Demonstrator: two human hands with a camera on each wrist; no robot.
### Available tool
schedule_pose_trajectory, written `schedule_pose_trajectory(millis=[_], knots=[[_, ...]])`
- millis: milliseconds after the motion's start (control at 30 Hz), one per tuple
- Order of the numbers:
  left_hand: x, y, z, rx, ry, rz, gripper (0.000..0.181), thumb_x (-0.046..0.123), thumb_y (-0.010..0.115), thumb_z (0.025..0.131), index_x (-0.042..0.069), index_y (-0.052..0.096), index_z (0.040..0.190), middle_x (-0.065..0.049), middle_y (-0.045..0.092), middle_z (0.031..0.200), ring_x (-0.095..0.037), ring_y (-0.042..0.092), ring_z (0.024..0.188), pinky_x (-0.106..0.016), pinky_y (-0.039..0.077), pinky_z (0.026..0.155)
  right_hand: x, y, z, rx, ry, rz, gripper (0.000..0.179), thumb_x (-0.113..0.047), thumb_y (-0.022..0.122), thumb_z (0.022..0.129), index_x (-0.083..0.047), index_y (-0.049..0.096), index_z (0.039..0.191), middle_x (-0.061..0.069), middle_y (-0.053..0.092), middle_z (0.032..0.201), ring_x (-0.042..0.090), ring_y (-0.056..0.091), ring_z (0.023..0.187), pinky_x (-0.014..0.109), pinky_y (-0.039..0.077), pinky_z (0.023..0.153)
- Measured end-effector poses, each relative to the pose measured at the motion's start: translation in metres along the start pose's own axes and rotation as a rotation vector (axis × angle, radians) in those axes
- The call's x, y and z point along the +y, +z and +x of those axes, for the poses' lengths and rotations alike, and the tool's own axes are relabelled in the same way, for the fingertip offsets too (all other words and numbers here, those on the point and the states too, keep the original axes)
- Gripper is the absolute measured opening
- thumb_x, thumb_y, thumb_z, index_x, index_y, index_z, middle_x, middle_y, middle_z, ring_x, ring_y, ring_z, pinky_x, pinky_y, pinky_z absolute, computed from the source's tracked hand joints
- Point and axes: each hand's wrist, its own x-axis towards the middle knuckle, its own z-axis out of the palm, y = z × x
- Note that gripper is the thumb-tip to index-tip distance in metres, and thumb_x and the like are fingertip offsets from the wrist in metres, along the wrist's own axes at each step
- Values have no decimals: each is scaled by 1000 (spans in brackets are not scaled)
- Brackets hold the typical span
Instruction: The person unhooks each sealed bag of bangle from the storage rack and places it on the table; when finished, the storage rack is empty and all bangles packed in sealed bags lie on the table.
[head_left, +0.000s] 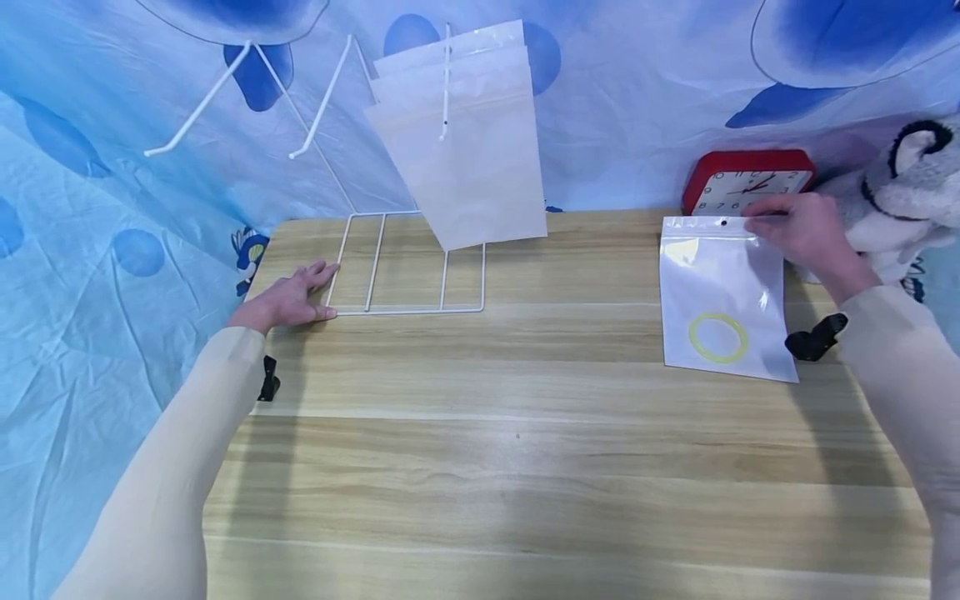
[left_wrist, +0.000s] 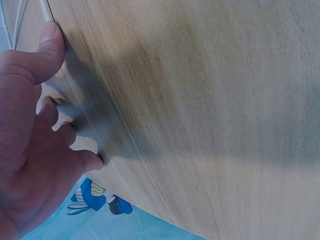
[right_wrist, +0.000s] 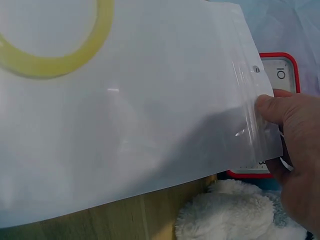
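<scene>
Pinching the top edge of a white plastic pouch with a glossy clear front (head_left: 720, 283), the right hand (head_left: 810, 237) is just in front of a red-framed square clock (head_left: 727, 185), whose dial numerals 10, 11, 12, 2, 3 and 9 can be read. A flat yellow ring (right_wrist: 45, 67) shows near the pouch's lower end, above the right part of a light wood-grain table (head_left: 517, 467).

Well apart from it, the left hand (head_left: 288, 296) lies low with fingers spread, thumb touching the front left corner of a white wire rack (head_left: 408, 312) and fingertips at its left bar. Both arms reach forward, wide apart. White pouches (head_left: 472, 158) hang overlapping from the rack's right prong, covering part of its base. The pouch and right hand partly hide the clock; beside it sits a grey-and-white plush toy (head_left: 907, 200), before a blue patterned cloth (head_left: 600, 142).
</scene>
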Motion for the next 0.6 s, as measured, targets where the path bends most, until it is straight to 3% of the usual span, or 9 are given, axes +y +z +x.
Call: schedule_pose_trajectory(millis=[167,600], knots=[[1,0,-1,1,-2,-2,90,34,67,97,8,9,161,-28,-1,162,-64,1,138,-77,10,105,-1,2,2,-5,-25,-21,33,-12,60,100,10,62,125,37,54,129,52,40,122,63,28,101],[0,1,-1,7,-4,-4,90,34,67,97,8,9,161,-28,0,162,-66,2,137,-76,11,106,2,8,9,-19,-24,-61,30,-8,59,99,11,62,123,38,53,130,53,31,128,64,15,112]])
